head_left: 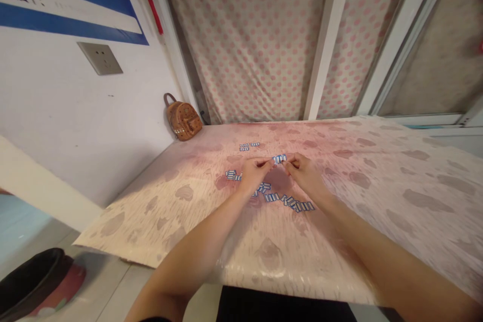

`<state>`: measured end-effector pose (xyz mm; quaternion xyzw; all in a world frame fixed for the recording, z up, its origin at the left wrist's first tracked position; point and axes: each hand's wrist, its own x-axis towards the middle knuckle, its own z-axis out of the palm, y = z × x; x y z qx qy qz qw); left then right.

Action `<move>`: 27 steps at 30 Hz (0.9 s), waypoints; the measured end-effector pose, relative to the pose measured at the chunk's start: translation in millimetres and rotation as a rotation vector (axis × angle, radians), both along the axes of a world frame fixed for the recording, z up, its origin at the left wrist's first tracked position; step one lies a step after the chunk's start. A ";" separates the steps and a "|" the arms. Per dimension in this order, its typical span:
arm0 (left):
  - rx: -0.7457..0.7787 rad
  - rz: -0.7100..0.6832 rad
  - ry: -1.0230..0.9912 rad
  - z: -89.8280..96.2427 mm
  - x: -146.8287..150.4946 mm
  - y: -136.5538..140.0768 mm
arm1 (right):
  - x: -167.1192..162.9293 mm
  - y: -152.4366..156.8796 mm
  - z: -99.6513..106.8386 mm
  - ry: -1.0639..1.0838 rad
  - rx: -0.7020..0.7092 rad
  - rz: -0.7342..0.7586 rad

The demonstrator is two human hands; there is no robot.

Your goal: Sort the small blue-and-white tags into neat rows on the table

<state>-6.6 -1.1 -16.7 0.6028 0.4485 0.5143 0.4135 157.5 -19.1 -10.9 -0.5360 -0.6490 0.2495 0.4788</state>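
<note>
While both our hands meet over the middle of the table (377, 241), we have one small blue-and-white striped strip (279, 159) held between them, just above or on the cover; can't tell if it touches. Left hand (257, 171): thumb and fingertips closed, pinching the strip's left end. Right hand (303, 170): same grip on the right end, fingers curled in. Exact finger contact is too small for us to confirm.

Nearer to us, we've got a loose run of similar striped pieces (271, 197), slanting from beside the left hand down to near the right forearm. Some overlap, mostly at the right end; our left hand and wrist hide part of the run. Beyond the hands and a bit left, we see a small group of the same kind of pieces (244, 146), laid flat: two one behind the other, one just to their right. Markings unreadable at this size.

Around us: pale patterned cover on the table, brown mini backpack (185, 121) at the far left corner against the wall, outlet (100, 58) above it to the left, pink-dotted curtain (256, 50) behind the far edge, dark-mouthed bin (62, 289) on the floor at lower left.
</note>
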 end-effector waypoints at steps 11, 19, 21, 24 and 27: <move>0.018 0.021 -0.019 -6.0 -3.2 7.3 | 2.2 4.5 -4.5 -0.001 -0.001 -0.014; -0.004 0.200 -0.147 6.9 -24.8 19.8 | -13.4 -0.6 -21.2 -0.343 -0.063 0.281; -0.002 0.216 -0.146 7.6 -28.0 22.3 | -21.6 -5.4 -21.0 -0.459 -0.060 0.274; 0.013 0.212 -0.134 6.9 -29.7 24.4 | -30.5 -10.2 -18.1 -0.561 -0.065 0.267; -0.006 0.209 -0.137 5.5 -29.4 25.1 | -34.6 -12.2 -16.1 -0.578 -0.092 0.278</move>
